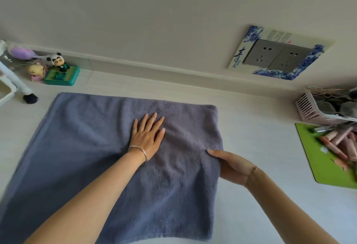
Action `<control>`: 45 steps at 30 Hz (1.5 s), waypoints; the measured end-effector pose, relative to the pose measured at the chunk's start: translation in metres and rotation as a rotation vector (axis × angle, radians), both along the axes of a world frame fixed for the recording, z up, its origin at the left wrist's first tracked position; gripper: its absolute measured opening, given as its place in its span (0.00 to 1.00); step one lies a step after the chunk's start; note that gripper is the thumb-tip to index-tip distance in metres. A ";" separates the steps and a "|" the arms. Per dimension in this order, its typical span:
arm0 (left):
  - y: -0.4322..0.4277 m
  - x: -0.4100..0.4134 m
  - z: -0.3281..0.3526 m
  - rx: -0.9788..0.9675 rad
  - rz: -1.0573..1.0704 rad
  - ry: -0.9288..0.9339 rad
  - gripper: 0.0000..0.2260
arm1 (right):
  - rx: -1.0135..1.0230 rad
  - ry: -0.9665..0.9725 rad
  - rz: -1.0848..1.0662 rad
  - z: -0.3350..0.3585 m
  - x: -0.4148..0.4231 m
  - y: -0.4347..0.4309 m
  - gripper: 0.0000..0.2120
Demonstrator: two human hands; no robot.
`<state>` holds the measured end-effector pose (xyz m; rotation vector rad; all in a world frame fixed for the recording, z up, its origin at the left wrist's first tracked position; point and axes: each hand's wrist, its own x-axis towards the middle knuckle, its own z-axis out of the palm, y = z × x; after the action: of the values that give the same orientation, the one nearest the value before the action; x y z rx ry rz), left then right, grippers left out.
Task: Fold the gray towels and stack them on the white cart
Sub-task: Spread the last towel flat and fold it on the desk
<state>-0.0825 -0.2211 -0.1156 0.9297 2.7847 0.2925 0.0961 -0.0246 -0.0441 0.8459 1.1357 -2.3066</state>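
Note:
A blue-gray towel (92,137) lies spread flat on the white table, covering most of its middle and left. My left hand (148,134) presses flat on the towel near its centre, fingers apart and pointing away; a thin bangle sits on that wrist. My right hand (229,163) grips the towel's right edge, thumb on top and fingers under the cloth. A pink slatted basket (309,108) at the right holds more gray cloth. A white cart frame (11,81) shows at the far left edge.
Small toy figures and a green box (61,75) stand at the back left by the wall. A green mat (313,155) with pink tubes lies at the right. A double wall socket (278,55) is on the wall behind.

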 end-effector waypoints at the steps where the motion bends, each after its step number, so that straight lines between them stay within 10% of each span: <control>1: 0.000 -0.001 0.000 -0.003 -0.006 0.003 0.36 | 0.006 -0.009 0.005 -0.001 0.002 -0.006 0.30; 10: -0.003 -0.001 0.002 -0.072 -0.056 -0.011 0.28 | 0.124 -0.085 -0.074 -0.012 0.029 -0.031 0.24; 19: -0.084 0.064 0.002 0.154 -0.056 -0.028 0.43 | 0.185 -0.035 0.010 -0.004 0.052 -0.039 0.29; 30: -0.098 0.064 -0.003 0.022 -0.104 0.105 0.25 | 0.512 -0.060 -0.172 -0.012 0.094 -0.051 0.18; 36: -0.085 0.108 0.003 0.176 -0.186 -0.031 0.34 | 0.501 -0.163 -0.002 -0.011 0.116 -0.061 0.42; 45: -0.096 0.109 -0.005 0.147 -0.234 0.008 0.34 | 0.343 -0.105 -0.183 -0.001 0.124 -0.065 0.22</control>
<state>0.0263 -0.3170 -0.1206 1.2800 2.6548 0.4612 0.2202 -0.0892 -0.0450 1.2272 1.4853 -2.2078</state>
